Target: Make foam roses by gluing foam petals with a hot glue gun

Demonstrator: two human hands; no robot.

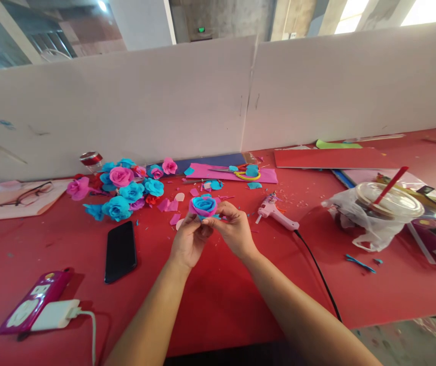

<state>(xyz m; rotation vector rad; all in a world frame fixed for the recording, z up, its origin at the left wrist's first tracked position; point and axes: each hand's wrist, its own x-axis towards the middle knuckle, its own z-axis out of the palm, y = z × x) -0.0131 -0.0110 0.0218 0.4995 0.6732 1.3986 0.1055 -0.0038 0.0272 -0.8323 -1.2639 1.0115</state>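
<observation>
1. Rose (204, 204): matt, crepe-like paper.
2. Flowers (117, 207): matt paper.
3. Glue gun (279, 215): smooth plastic.
4. Phone (121, 251): smooth, glossy, glass-like front.
5. Bag (373, 237): thin, crumpled, translucent plastic.
6. Counter (218, 310): smooth, faint sheen.
7. Lid (401, 199): clear, glossy plastic.

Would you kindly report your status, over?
Left hand, right hand: both holding flower. Flower: blue and pink petals. Glue gun: beside right hand, not touching.

You are holding a paper flower (204, 204) up over the middle of the desk (221, 305), pinching it between your left grip (190, 241) and right grip (236, 230). Its bright blue petals are curling in layers around the centre, and a pinkish-purple petal is wrapping their left and near sides. The bloom is opening upward, with a little blue showing beneath the purple.
</observation>
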